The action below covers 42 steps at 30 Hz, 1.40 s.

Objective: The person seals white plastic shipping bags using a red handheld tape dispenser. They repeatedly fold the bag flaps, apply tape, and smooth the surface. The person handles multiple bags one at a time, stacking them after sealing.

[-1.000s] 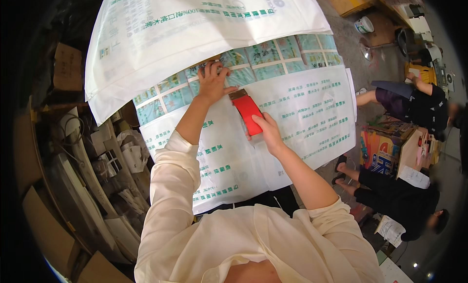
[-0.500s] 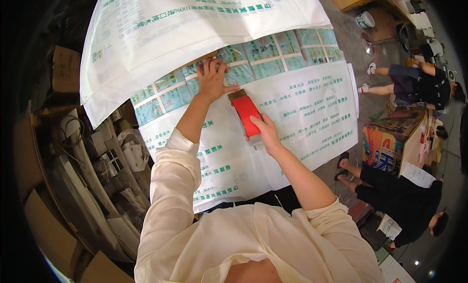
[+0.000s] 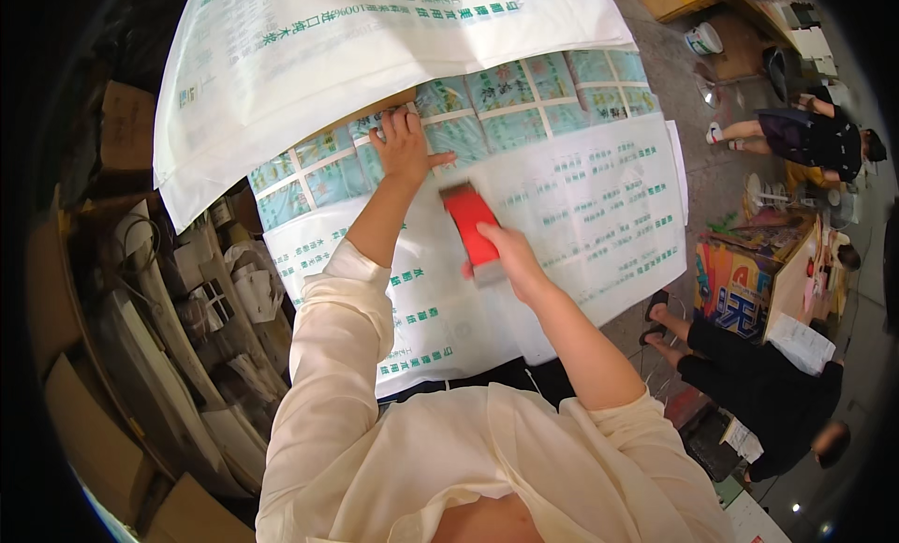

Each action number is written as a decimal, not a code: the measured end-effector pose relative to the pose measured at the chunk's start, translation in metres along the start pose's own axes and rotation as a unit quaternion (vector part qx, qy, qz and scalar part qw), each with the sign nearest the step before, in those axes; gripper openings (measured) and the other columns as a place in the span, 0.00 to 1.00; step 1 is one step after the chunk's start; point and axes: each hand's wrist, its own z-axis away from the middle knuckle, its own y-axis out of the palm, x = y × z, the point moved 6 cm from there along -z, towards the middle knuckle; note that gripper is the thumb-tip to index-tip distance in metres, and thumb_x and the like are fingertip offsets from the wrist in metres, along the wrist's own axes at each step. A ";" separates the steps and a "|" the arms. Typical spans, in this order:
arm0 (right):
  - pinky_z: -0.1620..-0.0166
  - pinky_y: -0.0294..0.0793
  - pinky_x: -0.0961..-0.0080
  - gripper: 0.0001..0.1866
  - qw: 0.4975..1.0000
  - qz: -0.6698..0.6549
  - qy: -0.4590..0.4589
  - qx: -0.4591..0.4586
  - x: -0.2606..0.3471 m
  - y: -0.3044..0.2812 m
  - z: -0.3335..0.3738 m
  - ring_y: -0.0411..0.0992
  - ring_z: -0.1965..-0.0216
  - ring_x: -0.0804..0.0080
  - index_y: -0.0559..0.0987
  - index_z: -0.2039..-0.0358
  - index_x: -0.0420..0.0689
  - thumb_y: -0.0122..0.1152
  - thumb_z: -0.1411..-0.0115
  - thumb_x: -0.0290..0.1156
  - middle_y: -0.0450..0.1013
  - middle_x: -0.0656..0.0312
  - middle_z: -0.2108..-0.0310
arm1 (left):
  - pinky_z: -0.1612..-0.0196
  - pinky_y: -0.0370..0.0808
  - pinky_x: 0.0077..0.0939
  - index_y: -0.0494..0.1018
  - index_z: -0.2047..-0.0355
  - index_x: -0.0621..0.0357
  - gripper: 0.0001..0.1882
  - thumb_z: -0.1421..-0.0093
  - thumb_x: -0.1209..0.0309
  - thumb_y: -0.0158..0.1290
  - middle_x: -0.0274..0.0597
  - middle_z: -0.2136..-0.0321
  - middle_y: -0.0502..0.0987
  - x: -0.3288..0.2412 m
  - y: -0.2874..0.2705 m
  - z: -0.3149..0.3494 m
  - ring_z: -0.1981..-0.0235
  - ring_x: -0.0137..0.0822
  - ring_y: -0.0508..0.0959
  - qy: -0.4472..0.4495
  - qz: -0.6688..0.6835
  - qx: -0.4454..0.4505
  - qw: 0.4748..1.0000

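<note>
Between two white printed wrapping sheets lies a row of green packs under clear film. My left hand presses on them with fingers spread and thumb stretched to the right, near the edge of the near sheet. In my right hand is a red tape dispenser with metal ends, slightly blurred, tilted over the near sheet just below my left thumb. A glossy clear strip runs from under the dispenser toward me. The far sheet is folded back beyond the packs, with brown cardboard showing beneath it.
Flattened boards and boxes crowd the left side. On the right, one person stands farther off and another in black stands nearer, by a colourful printed box. A white bucket sits on the floor at the far right.
The tape dispenser and my right hand have shifted slightly toward me. My left hand has moved a little to the right, its thumb farther out. The people at right have changed posture.
</note>
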 end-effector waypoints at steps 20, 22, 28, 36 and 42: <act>0.75 0.72 0.74 0.14 0.991 -0.022 -0.126 0.025 -0.009 -0.003 0.004 0.72 0.80 0.71 0.72 0.63 0.35 0.52 0.36 0.36 0.73 0.57 0.74 | 0.72 0.70 0.28 0.79 0.82 0.63 0.22 0.52 0.52 0.62 0.42 0.83 0.77 0.008 0.019 0.013 0.77 0.33 0.76 -0.014 0.293 0.415 0.862; 0.74 0.72 0.74 0.14 0.990 -0.015 -0.136 0.023 -0.002 -0.003 -0.001 0.72 0.80 0.70 0.72 0.63 0.35 0.52 0.36 0.36 0.73 0.57 0.74 | 0.69 0.70 0.27 0.81 0.78 0.63 0.19 0.53 0.55 0.64 0.41 0.80 0.78 0.008 0.021 0.006 0.75 0.31 0.75 -0.022 0.330 0.398 0.856; 0.70 0.73 0.74 0.16 0.988 -0.024 -0.152 0.034 0.020 0.004 -0.013 0.73 0.79 0.69 0.73 0.64 0.33 0.53 0.36 0.38 0.74 0.56 0.75 | 0.65 0.73 0.26 0.84 0.73 0.57 0.14 0.54 0.59 0.66 0.43 0.76 0.82 0.010 0.008 -0.024 0.73 0.32 0.78 -0.026 0.347 0.334 0.876; 0.67 0.75 0.74 0.18 0.992 -0.016 -0.124 0.018 0.017 0.001 -0.021 0.76 0.75 0.68 0.75 0.65 0.33 0.55 0.37 0.40 0.76 0.53 0.75 | 0.65 0.74 0.28 0.84 0.72 0.55 0.14 0.55 0.58 0.66 0.43 0.75 0.82 0.015 0.015 -0.032 0.73 0.36 0.79 -0.057 0.286 0.278 0.915; 0.65 0.77 0.71 0.19 0.996 0.023 -0.090 0.013 -0.005 -0.011 0.021 0.77 0.74 0.65 0.76 0.64 0.33 0.54 0.37 0.40 0.77 0.53 0.75 | 0.69 0.72 0.27 0.83 0.74 0.59 0.17 0.53 0.56 0.66 0.44 0.80 0.79 0.025 0.017 -0.033 0.79 0.35 0.75 -0.048 0.304 0.224 0.925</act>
